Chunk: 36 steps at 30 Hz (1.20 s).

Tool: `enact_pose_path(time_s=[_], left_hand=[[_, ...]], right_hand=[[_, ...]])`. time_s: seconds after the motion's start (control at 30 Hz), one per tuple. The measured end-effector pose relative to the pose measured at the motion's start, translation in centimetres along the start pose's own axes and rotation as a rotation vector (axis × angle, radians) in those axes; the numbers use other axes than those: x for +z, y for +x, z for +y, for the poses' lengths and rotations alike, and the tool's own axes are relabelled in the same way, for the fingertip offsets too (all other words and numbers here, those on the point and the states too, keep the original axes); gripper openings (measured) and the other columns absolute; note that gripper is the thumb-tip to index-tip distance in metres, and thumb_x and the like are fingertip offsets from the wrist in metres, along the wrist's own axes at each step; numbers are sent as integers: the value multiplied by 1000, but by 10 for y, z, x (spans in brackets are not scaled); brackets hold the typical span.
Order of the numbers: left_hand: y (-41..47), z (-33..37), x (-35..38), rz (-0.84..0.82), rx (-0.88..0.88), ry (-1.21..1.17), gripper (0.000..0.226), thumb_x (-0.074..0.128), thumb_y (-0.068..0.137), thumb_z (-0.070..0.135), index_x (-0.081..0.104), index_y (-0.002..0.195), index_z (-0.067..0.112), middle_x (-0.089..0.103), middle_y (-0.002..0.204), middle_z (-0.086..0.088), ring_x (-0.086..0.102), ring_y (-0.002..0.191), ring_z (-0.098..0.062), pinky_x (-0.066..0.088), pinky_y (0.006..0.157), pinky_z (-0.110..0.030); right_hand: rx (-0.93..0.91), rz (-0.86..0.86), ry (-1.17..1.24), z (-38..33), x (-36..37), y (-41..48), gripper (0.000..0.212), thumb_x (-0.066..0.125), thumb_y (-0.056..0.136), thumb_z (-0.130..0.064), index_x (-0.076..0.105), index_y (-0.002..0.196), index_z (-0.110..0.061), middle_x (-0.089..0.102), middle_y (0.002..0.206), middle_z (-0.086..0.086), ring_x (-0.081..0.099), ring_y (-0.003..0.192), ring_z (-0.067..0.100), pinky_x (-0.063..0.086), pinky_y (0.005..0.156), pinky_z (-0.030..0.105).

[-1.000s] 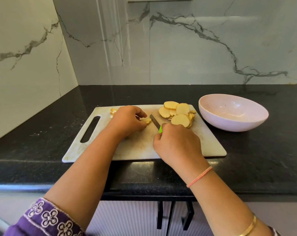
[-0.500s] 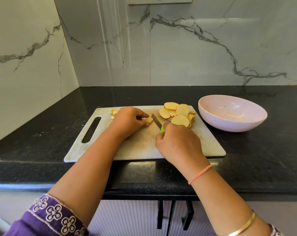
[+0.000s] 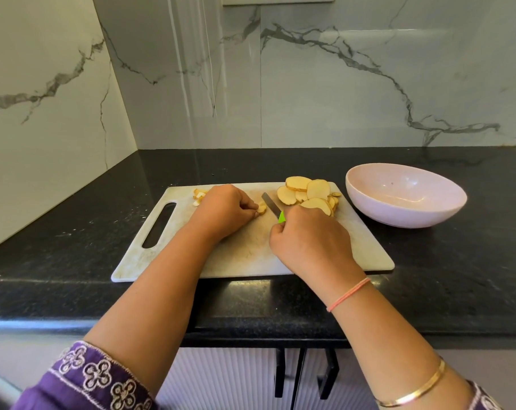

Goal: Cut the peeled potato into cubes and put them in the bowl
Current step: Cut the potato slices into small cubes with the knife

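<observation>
A white cutting board (image 3: 251, 253) lies on the black counter. My left hand (image 3: 225, 210) pinches a small potato piece (image 3: 262, 208) against the board. My right hand (image 3: 310, 239) grips a knife (image 3: 271, 205) with a green handle, its blade pointing away and lying just right of that piece. A pile of round potato slices (image 3: 308, 193) sits at the board's far right corner. A few cut bits (image 3: 199, 195) lie at the far left, partly hidden by my left hand. The pale pink bowl (image 3: 406, 195) stands right of the board with nothing in it.
The black stone counter (image 3: 457, 261) meets marble walls at the back and left. Its front edge runs below the board, with cabinet handles (image 3: 298, 371) underneath. The board has a handle slot (image 3: 159, 224) at its left end.
The view has tilted slightly. My left hand keeps pinching the small piece and the knife blade stays just right of it; neither hand has shifted much.
</observation>
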<state>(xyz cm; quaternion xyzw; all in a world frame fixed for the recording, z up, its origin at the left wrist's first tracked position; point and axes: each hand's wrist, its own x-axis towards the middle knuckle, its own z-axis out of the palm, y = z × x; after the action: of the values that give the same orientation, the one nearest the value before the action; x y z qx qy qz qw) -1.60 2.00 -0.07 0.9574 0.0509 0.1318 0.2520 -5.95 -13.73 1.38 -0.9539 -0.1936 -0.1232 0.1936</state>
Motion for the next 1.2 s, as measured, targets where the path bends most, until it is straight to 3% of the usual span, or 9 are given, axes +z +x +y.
enact_pose_path(time_s=[0.13,0.23,0.37,0.53,0.63,0.8,0.97,1.07,1.2], left_hand=[[0,1,4,41,2,20,17,67,86,23,76,98,17,73,96,1,63,84,-12,49,76,-25],[0,1,5,52,2,46,16,67,85,24,77,95,18,73,91,2,59,74,-10,43,66,-20],[1,1,4,64,-7,27,14,67,85,25,77,93,18,72,86,1,53,65,-8,34,52,-14],[1,3,7,49,-32,2,16,67,87,24,76,97,16,71,85,2,52,61,-7,33,50,-13],[-1,4,8,52,-43,-13,15,68,86,25,76,96,17,68,81,5,51,57,-6,33,48,-13],[-1,6,5,49,-69,-33,14,67,86,22,76,94,15,61,73,8,50,57,-6,33,47,-14],[-2,1,6,59,-52,-36,15,68,86,21,76,97,15,71,92,2,54,70,-5,40,64,-18],[-5,-5,6,54,-40,-77,16,70,84,22,75,97,16,72,96,1,59,79,-7,40,65,-16],[-5,-9,2,25,-57,-119,21,70,83,20,72,104,19,69,99,3,60,87,-9,40,61,-13]], right_hand=[[-10,8,-33,-6,-7,4,15,42,95,-28,47,83,-20,46,73,0,46,71,21,29,49,24],[-6,-5,-76,-10,-7,6,14,43,96,-27,54,92,-18,44,75,1,43,71,20,22,45,22],[-1,-46,-134,-15,-7,7,19,46,95,-26,58,105,-15,45,79,2,43,75,20,32,55,25],[-50,-74,-176,-15,-11,4,19,45,94,-23,57,106,-14,44,80,1,46,79,21,40,62,29],[-48,-128,-173,-18,-11,2,13,45,95,-23,55,93,-15,41,68,1,49,73,20,40,59,28],[-76,-130,-183,-24,-22,-6,14,44,94,-22,44,81,-16,43,67,1,47,65,18,36,52,25],[-138,-135,-193,-27,-31,-24,21,45,94,-24,39,75,-19,40,66,-1,35,56,13,29,47,25],[-74,-139,-175,-20,-34,-25,32,44,94,-28,32,65,-20,40,65,-2,34,55,13,25,47,25],[-16,-36,-100,-15,-34,-25,31,43,92,-26,32,63,-21,42,64,-2,38,56,14,23,46,24]])
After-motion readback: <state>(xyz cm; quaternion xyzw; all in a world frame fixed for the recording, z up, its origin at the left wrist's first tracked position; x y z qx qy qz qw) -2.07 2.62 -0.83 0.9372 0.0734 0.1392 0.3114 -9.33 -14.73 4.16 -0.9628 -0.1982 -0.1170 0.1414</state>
